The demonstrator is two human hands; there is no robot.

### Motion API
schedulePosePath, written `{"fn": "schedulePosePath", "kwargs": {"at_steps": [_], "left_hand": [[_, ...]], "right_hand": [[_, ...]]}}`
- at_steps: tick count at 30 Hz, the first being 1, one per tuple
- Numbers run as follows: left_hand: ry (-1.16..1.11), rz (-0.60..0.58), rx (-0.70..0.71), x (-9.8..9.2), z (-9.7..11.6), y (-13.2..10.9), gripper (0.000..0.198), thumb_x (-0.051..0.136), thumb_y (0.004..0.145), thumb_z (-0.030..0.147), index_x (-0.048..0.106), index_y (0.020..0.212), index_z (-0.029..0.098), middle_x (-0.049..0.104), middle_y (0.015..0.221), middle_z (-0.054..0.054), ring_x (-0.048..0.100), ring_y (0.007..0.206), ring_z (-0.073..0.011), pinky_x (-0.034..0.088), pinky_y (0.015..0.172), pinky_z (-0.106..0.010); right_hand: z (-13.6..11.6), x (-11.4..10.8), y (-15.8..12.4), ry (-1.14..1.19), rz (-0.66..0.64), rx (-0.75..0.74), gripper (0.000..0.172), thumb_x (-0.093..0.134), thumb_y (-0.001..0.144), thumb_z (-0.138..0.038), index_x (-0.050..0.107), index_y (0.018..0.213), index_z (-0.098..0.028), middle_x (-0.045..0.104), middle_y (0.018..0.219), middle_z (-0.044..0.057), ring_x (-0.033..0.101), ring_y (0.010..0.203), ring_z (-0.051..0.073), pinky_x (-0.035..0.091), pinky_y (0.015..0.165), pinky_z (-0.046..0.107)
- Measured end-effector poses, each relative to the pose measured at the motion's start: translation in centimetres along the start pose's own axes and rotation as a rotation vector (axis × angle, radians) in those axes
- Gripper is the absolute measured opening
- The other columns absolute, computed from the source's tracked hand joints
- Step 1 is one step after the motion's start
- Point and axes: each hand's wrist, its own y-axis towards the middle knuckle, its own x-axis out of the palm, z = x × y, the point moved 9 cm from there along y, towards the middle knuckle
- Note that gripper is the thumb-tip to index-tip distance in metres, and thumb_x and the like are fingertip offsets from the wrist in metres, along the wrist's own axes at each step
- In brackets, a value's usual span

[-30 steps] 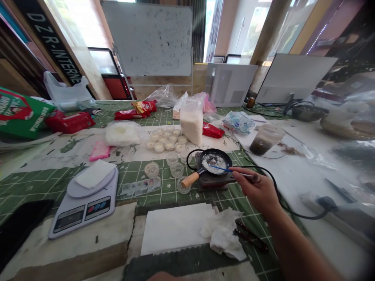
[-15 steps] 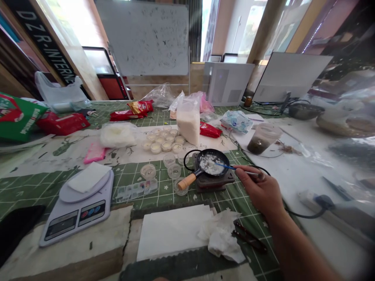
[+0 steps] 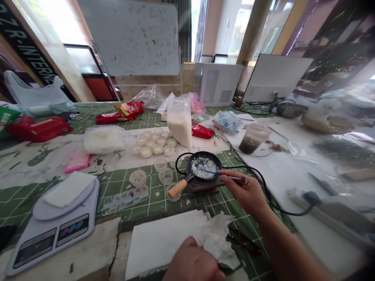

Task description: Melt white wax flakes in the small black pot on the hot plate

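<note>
My right hand is closed around a thin stick with a blue front part and a greyish handle. The blue end lies among white lumps and clear liquid in a small black frying pan. The pan sits on a small dark hot plate, its wooden handle pointing toward me. My left hand, blurred and with its fingers mostly hidden, is low over white paper sheets, beside crumpled tissue.
Left stands a kitchen scale bearing folded white paper. Filled cups, clear cups and a pill organizer lie left of the pan. Behind is a bag of white granules. Brown-handled pliers-like tool and a black cable lie right.
My left hand has come into view at the bottom, over the paper. The stick's blue end has moved left across the pan with my right hand. The whole view has shifted.
</note>
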Motion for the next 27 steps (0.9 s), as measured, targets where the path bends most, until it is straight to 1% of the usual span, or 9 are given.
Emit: {"fn": "schedulePosePath", "kwargs": {"at_steps": [2,3,6,11,13,15,21,25,27], "left_hand": [[0.273,0.316,0.097,-5.0,0.8,-1.4,0.041,0.033,0.090,0.030,0.047,0.053,0.019,0.049,0.049,-0.002,0.046,0.048,-0.0137,0.038,0.053,-0.032],[0.356,0.399,0.077,-6.7,0.7,-2.3,0.042,0.030,0.091,0.027,0.044,0.053,0.018,0.047,0.049,-0.001,0.045,0.048,-0.0129,0.038,0.055,-0.031],[0.438,0.472,0.122,-9.3,1.1,-4.3,0.041,0.031,0.092,0.025,0.037,0.052,0.018,0.041,0.048,0.001,0.042,0.047,-0.0113,0.036,0.054,-0.029],[0.383,0.673,-0.091,-12.2,-2.3,-6.1,0.022,0.036,0.089,0.018,0.046,0.069,0.020,0.051,0.064,-0.002,0.050,0.063,-0.0142,0.042,0.062,-0.028],[0.393,0.768,-0.126,-12.9,-3.4,-6.6,0.013,0.039,0.088,0.021,0.051,0.085,0.020,0.058,0.081,-0.005,0.054,0.078,-0.0170,0.044,0.071,-0.030],[0.395,0.788,-0.169,-13.0,-4.5,-6.6,0.014,0.039,0.088,0.024,0.052,0.084,0.021,0.059,0.083,-0.005,0.055,0.085,-0.0180,0.044,0.076,-0.031],[0.329,0.722,-0.059,-12.2,-4.3,-6.0,0.031,0.033,0.091,0.025,0.042,0.062,0.020,0.055,0.063,0.000,0.055,0.068,-0.0147,0.040,0.087,-0.036],[0.284,0.747,-0.128,-12.4,-5.0,-6.3,0.030,0.036,0.090,0.030,0.049,0.064,0.020,0.057,0.066,-0.001,0.056,0.069,-0.0157,0.045,0.078,-0.032],[0.254,0.790,-0.232,-12.7,-6.0,-6.8,0.022,0.040,0.089,0.033,0.056,0.079,0.021,0.062,0.080,-0.003,0.058,0.079,-0.0175,0.046,0.074,-0.030]], "right_hand": [[-0.2,-0.3,-0.1,0.067,0.017,0.002,0.033,0.059,0.076,-0.042,0.070,0.089,-0.014,0.035,0.038,-0.006,0.029,0.035,0.006,0.021,0.034,0.020],[-0.3,-0.7,-0.1,0.093,0.049,0.003,0.034,0.058,0.076,-0.043,0.070,0.086,-0.013,0.034,0.037,-0.007,0.029,0.034,0.006,0.020,0.033,0.020],[-0.8,-1.4,-0.2,0.065,0.081,-0.013,0.033,0.056,0.077,-0.044,0.068,0.082,-0.013,0.036,0.037,-0.006,0.030,0.034,0.006,0.023,0.034,0.020],[-1.3,-3.4,-0.6,-0.128,0.270,-0.031,0.031,0.056,0.077,-0.042,0.068,0.086,-0.015,0.044,0.041,-0.005,0.038,0.039,0.009,0.031,0.039,0.022],[-1.4,-2.9,-0.5,-0.118,0.185,-0.050,0.030,0.055,0.078,-0.042,0.069,0.087,-0.016,0.046,0.042,-0.004,0.039,0.039,0.009,0.032,0.040,0.022],[-1.6,-2.1,-0.4,-0.120,0.092,-0.080,0.029,0.056,0.077,-0.042,0.069,0.084,-0.016,0.049,0.045,-0.003,0.042,0.041,0.010,0.034,0.042,0.022],[-1.0,-3.7,-0.5,-0.169,0.315,-0.029,0.032,0.055,0.078,-0.041,0.069,0.090,-0.015,0.043,0.044,-0.004,0.036,0.041,0.009,0.029,0.040,0.022],[-0.4,-0.8,0.0,-0.066,0.026,-0.042,0.033,0.056,0.077,-0.041,0.070,0.093,-0.015,0.041,0.042,-0.005,0.033,0.039,0.008,0.028,0.039,0.022],[-0.3,-0.7,0.0,-0.047,0.021,-0.045,0.033,0.056,0.076,-0.041,0.070,0.089,-0.014,0.041,0.041,-0.005,0.033,0.039,0.008,0.029,0.038,0.022]]}}
